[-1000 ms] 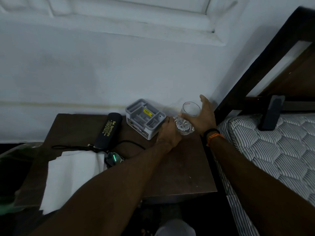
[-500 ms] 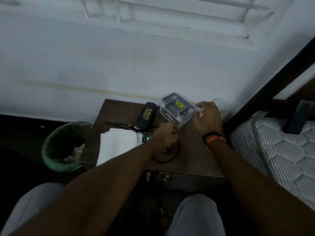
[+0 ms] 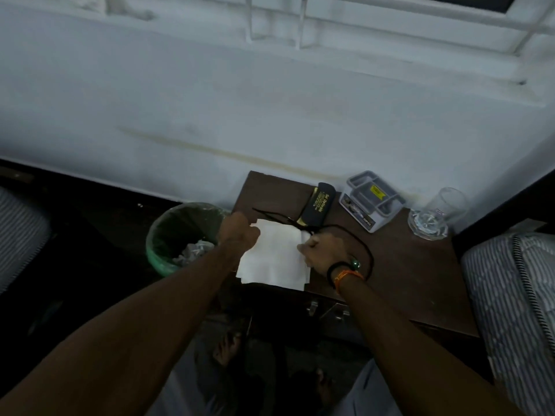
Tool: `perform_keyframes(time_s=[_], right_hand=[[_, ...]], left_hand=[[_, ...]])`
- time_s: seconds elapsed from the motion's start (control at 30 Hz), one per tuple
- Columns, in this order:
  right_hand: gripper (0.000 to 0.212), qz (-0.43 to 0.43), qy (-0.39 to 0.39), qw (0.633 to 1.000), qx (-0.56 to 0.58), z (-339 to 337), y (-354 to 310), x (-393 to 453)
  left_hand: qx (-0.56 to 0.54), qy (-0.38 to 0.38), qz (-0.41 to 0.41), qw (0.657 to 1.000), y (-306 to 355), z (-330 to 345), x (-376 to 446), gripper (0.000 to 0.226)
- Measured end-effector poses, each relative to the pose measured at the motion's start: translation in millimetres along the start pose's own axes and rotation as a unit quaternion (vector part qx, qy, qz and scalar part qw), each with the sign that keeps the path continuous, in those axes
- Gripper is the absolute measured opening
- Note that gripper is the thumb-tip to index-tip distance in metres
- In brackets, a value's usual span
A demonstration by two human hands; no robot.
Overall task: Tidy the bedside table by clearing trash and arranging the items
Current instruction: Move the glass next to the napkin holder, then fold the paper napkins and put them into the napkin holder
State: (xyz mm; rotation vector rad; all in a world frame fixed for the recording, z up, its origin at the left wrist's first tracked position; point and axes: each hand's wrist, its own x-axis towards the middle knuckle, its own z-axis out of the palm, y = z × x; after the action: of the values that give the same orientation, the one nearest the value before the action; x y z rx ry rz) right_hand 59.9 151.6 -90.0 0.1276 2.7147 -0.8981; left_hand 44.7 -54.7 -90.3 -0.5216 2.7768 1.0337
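A white cloth lies on the front left of the dark wooden bedside table. My left hand grips its far left corner with curled fingers. My right hand pinches the cloth's right edge. A black cable loops across the cloth and past my right wrist. Behind the cloth lies a black spectacle case with gold lettering. A grey compartment organiser sits further right, and a clear drinking glass stands at the table's far right corner.
A green bin with crumpled trash stands on the floor left of the table. A striped mattress lies to the right. The white wall runs behind the table. My knees are below the table's drawer front.
My right hand left the glass at the back right and came to the cloth. My left hand moved left from the cable to the cloth's far corner. The view shifted, showing the bin.
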Motion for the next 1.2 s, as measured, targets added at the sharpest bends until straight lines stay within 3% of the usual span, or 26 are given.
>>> perform_keyframes(time_s=[0.1, 0.17, 0.3, 0.57, 0.67, 0.8, 0.97, 1.1, 1.2], right_hand=[[0.043, 0.019, 0.041, 0.999, -0.026, 15, -14, -6], [0.044, 0.037, 0.054, 0.998, -0.021, 20, -19, -9], [0.065, 0.094, 0.055, 0.994, 0.006, 29, -24, -4], [0.047, 0.147, 0.012, 0.987, 0.060, 42, -31, 6], [0.016, 0.108, 0.031, 0.989, 0.098, 47, -30, 0], [0.037, 0.062, 0.071, 0.981, 0.172, 52, -27, -8], [0.022, 0.097, 0.076, 0.951, 0.285, 48, -20, -7], [0.016, 0.080, 0.051, 0.943, 0.318, 54, -3, -13], [0.022, 0.060, 0.055, 0.943, 0.323, 57, 8, -18]], left_hand=[[-0.017, 0.000, -0.033, 0.999, -13, 1, 3, 0.030], [-0.033, -0.005, -0.047, 0.998, -13, 4, 3, 0.031], [-0.073, 0.000, -0.060, 0.995, -15, 6, 6, 0.032], [-0.091, -0.002, -0.066, 0.994, -26, 6, 8, 0.029], [-0.092, 0.001, -0.056, 0.994, -28, 8, 8, 0.027], [-0.097, 0.014, -0.039, 0.994, -28, 8, 6, 0.016], [-0.110, 0.019, -0.008, 0.994, -30, 10, 5, 0.024], [-0.154, -0.042, 0.011, 0.987, -31, 8, 10, 0.047], [-0.155, -0.080, 0.013, 0.985, -32, 5, 13, 0.027]])
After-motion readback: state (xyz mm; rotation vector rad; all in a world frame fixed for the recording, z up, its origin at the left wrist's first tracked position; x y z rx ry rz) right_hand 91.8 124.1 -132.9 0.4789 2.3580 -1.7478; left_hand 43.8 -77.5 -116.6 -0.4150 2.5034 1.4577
